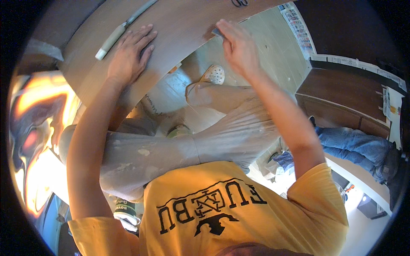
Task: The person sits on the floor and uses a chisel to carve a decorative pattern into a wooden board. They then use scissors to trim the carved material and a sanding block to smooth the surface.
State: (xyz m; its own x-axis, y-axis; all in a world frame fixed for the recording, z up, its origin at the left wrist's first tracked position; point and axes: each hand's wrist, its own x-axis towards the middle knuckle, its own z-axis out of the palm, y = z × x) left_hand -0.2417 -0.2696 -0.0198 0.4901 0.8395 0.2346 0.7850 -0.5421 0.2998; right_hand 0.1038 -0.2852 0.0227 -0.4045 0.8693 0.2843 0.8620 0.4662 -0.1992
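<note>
A brown wood-look board (179, 32) stretches across the top of the view, above my knees. My left hand (128, 55) lies flat on it with the fingers spread. Just beside those fingers rests a long tool with a pale handle (112, 42) and a narrow grey shaft; its exact kind is unclear. At the board's near edge, on the right, my right hand (240, 49) pinches a small dark grey flat piece (217, 33), perhaps sandpaper, against that edge. The fingers hide most of this piece.
A dark looped object (239, 3) lies at the board's far side. Below is a tiled floor with a light perforated clog (214, 74). Dark brown panels (341, 87) edged with taped paper stand right, near another person's jeans (352, 143). A can (125, 209) sits lower left.
</note>
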